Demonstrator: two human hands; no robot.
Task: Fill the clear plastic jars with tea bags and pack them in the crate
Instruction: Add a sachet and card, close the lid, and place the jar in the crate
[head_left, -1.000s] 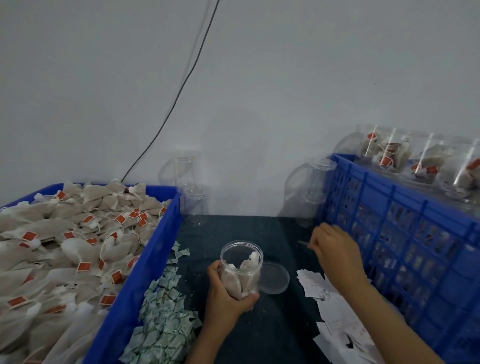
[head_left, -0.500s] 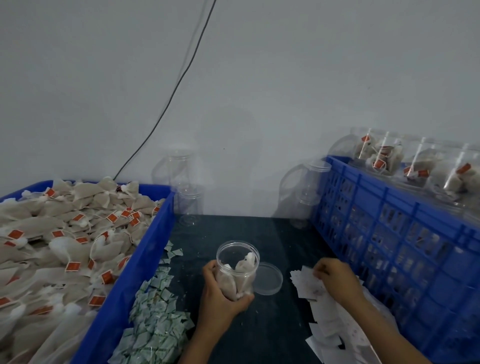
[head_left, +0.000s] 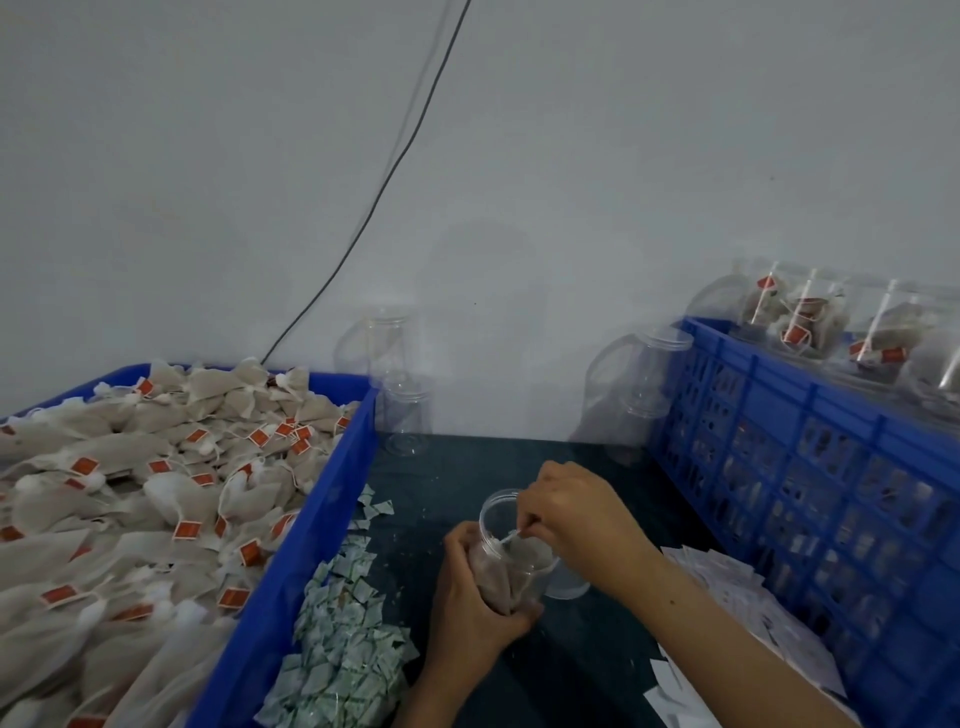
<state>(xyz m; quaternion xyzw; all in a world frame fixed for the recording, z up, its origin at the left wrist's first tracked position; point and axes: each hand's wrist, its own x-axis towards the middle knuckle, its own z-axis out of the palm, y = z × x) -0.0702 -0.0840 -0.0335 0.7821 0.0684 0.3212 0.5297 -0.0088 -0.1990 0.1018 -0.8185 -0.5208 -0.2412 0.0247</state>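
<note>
Grey wall behind, with a black cable (head_left: 395, 161) run down it to the back edge of a dark bench (head_left: 587, 670). At centre a clear jar (head_left: 511, 553) is held tilted just above the bench by the left hand (head_left: 470, 608) — its grip is wrapped round the jar's lower body, fingers curled underneath. Several tea bags (head_left: 506, 574) are seen inside the jar. The right hand (head_left: 574, 512) is placed over the jar's open mouth, its grip pinched together on a small white piece (head_left: 511, 535) at the rim; whether that piece is a tag or a slip cannot be told. A clear lid (head_left: 569, 584) is seen flat on the bench just beside the jar, partly hidden behind it.

On the left a blue tub (head_left: 306, 540) is heaped with loose tea bags (head_left: 135, 499) bearing orange tags. Along its near wall a pile of small green-and-white packets (head_left: 343, 644) is spread on the bench. On the right a blue slatted crate (head_left: 810, 499) is stacked with filled jars (head_left: 800, 317), lying on top above its rim. White paper slips (head_left: 727, 592) are scattered at the crate's foot — under the right forearm. Empty clear jars (head_left: 405, 410) are stood at the back by the wall, with more (head_left: 644, 384) just beside the crate's corner.
</note>
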